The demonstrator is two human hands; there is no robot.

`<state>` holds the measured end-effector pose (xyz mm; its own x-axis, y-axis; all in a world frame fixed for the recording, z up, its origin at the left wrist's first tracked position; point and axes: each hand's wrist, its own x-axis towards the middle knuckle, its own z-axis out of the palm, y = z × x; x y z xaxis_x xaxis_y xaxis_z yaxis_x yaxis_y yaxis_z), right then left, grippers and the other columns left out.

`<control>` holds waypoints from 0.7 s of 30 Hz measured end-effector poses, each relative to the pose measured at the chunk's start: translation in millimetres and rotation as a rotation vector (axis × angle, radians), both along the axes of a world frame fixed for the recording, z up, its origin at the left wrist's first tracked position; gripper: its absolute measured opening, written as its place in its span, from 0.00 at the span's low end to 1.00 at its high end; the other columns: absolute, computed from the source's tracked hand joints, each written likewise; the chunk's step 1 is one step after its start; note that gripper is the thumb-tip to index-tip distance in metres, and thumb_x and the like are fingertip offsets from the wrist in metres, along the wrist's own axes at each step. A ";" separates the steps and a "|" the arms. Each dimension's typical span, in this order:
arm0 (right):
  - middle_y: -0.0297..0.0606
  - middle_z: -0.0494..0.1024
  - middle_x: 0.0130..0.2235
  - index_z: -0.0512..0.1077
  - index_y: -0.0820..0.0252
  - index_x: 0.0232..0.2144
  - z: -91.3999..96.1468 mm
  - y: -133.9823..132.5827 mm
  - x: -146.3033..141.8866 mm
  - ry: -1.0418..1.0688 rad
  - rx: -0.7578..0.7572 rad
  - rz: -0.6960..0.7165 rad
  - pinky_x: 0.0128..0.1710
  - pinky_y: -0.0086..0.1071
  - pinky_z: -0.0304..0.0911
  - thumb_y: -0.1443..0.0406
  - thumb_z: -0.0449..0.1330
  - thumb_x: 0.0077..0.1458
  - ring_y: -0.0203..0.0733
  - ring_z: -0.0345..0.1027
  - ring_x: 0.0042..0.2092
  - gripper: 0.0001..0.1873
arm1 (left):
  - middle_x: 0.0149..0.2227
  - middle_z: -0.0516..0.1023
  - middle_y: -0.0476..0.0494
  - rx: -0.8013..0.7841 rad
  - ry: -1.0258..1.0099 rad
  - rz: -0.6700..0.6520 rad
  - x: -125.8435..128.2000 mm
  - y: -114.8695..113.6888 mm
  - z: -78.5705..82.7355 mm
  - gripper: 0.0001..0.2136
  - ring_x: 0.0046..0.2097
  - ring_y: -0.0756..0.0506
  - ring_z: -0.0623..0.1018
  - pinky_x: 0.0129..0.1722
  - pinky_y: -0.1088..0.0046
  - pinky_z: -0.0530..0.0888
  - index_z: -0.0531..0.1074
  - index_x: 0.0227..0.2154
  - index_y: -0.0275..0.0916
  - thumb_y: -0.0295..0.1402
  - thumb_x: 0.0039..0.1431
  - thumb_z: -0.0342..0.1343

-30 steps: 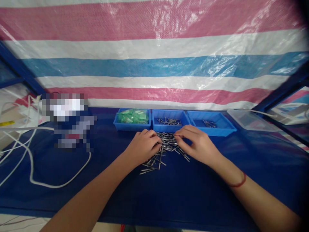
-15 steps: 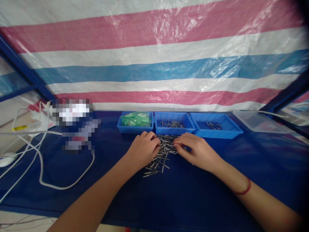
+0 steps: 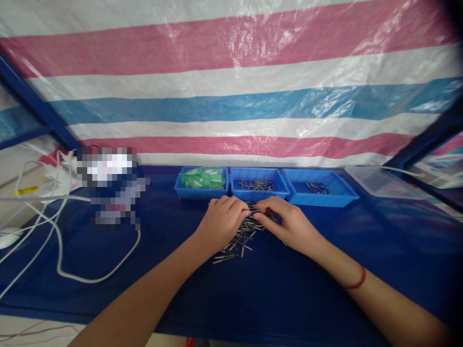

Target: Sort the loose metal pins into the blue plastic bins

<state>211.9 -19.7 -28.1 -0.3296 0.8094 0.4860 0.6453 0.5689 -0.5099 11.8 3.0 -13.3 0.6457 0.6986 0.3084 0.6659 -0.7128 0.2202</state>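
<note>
A loose pile of thin metal blind rivets (image 3: pixel 246 237) lies on the blue table, several of them hidden under my fingers. My left hand (image 3: pixel 224 222) is over the pile's left side, its fingers curled and thumb and forefinger pinched on a rivet. From the right, my right hand (image 3: pixel 289 222) reaches in, thumb and forefinger closed on a rivet (image 3: pixel 256 211) in the narrow gap between the hands. The fingertips of both hands nearly meet above the pile.
Behind the pile stand three blue bins: one with green plastic bags (image 3: pixel 203 178), a middle bin (image 3: pixel 258 194) with several rivets, and a right bin (image 3: pixel 321 199) with fewer. A clear plastic lid (image 3: pixel 383 183) lies at right. White cables (image 3: pixel 60 241) and blurred items are at left.
My left hand has moved right over the pile, and my right hand has shifted slightly left, so the fingertips are now close together. A rivet shows between them.
</note>
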 end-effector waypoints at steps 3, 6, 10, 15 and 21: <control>0.38 0.75 0.31 0.71 0.57 0.35 -1.0 -2.9 -4.3 0.106 -0.047 0.001 0.33 0.34 0.65 0.61 0.54 0.60 0.39 0.68 0.32 0.08 | 0.38 0.76 0.46 -0.074 -0.077 -0.020 3.4 -2.2 -1.5 0.11 0.40 0.45 0.72 0.42 0.67 0.64 0.68 0.39 0.39 0.34 0.68 0.41; 0.37 0.75 0.31 0.70 0.57 0.33 -2.6 -4.1 -6.2 0.188 -0.076 -0.016 0.33 0.33 0.65 0.59 0.54 0.60 0.39 0.68 0.32 0.09 | 0.38 0.77 0.46 -0.141 -0.173 -0.032 5.4 -2.4 -5.2 0.11 0.41 0.46 0.74 0.42 0.69 0.66 0.69 0.39 0.39 0.35 0.68 0.42; 0.36 0.73 0.30 0.69 0.57 0.33 -1.9 -5.4 -6.6 0.231 -0.101 -0.022 0.32 0.32 0.65 0.59 0.54 0.60 0.38 0.66 0.31 0.08 | 0.37 0.76 0.46 -0.186 -0.250 -0.072 6.6 -2.2 -8.5 0.09 0.40 0.47 0.74 0.41 0.71 0.67 0.69 0.39 0.39 0.34 0.67 0.44; 0.36 0.72 0.30 0.69 0.57 0.32 3.8 -10.4 -8.7 0.209 -0.069 0.009 0.31 0.32 0.64 0.62 0.55 0.59 0.38 0.66 0.30 0.06 | 0.34 0.75 0.45 -0.160 -0.210 -0.147 8.5 -3.8 -8.2 0.11 0.38 0.47 0.74 0.39 0.72 0.67 0.70 0.36 0.38 0.35 0.67 0.44; 0.35 0.72 0.28 0.69 0.57 0.32 3.2 -11.9 -10.4 0.214 -0.046 -0.006 0.29 0.31 0.63 0.62 0.55 0.59 0.37 0.65 0.29 0.06 | 0.30 0.74 0.46 -0.145 -0.183 -0.146 10.2 -3.8 -8.4 0.14 0.35 0.47 0.73 0.36 0.72 0.67 0.70 0.30 0.38 0.35 0.68 0.42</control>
<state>201.6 -31.6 -24.8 -0.2177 0.8341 0.5068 0.5228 0.5381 -0.6611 22.0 -0.8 -21.7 0.6858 0.6472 0.3330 0.4978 -0.7508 0.4342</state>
